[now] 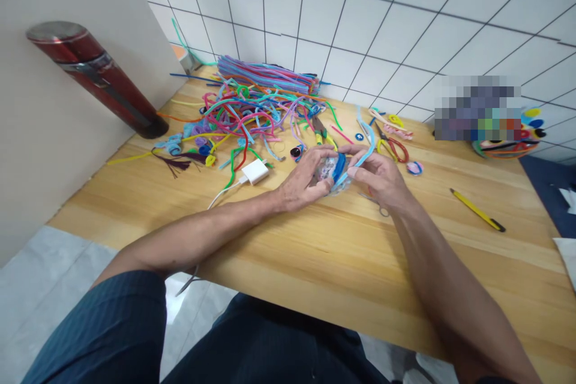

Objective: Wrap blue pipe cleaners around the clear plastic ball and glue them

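Between my hands, just above the wooden table, is a small clear, rounded object [327,167] with a dark blue pipe cleaner [338,169] across it. My left hand [306,177] is closed around its left side. A light blue pipe cleaner [369,145] runs across the object and curves up past my right hand [380,177], whose thumb and fingers pinch it. What the clear object is, I cannot make out. Green-and-yellow pliers [320,129] lie behind my left hand. Red-and-yellow scissors [392,147] rest beyond my right hand.
A tangle of pipe cleaners [252,111] and a bundle [270,77] lie along the tiled wall. A red thermos [101,81] stands at the left. A white charger [255,172] with its cable lies left of my hands, a yellow utility knife [477,210] at the right.
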{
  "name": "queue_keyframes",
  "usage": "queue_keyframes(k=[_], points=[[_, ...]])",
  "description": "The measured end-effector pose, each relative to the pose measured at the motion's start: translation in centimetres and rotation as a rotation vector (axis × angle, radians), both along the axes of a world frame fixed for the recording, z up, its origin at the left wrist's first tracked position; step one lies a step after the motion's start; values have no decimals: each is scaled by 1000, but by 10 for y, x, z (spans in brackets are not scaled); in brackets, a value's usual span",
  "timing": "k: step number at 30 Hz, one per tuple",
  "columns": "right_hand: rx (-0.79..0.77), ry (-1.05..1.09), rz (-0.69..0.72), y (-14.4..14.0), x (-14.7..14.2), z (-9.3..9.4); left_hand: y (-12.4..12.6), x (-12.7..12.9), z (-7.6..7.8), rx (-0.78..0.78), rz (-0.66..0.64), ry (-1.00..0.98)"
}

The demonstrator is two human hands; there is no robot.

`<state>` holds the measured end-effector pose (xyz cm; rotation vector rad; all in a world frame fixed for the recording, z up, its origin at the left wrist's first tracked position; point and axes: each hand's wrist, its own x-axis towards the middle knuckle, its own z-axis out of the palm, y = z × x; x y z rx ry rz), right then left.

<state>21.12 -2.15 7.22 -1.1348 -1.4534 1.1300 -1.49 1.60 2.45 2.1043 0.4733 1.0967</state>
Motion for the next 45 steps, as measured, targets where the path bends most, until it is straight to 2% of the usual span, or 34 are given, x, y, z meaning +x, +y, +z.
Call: queue_keyframes(k=[7, 13, 18, 22, 25, 31, 40, 45], points=[[80, -91, -12, 0, 5, 10, 4, 3, -7, 80, 17, 22], [88, -173, -57, -1, 8, 16, 4, 1, -4, 46, 6, 47], [-27, -108, -99, -3, 6, 16, 5, 0, -4, 46, -3, 40], [-161, 11, 23, -6, 4, 27, 7, 0, -6, 46, -8, 39], [-211, -20, 90, -6, 5, 33, 8, -1, -6, 60, -18, 37], [-80, -190, -41, -4, 6, 30, 8, -1, -6, 74, -12, 58], [17, -288, -120, -6, 5, 18, 8, 0, -9, 53, -2, 60], [30, -300, -118, -8, 3, 19, 9, 4, -12, 81, 25, 52]])
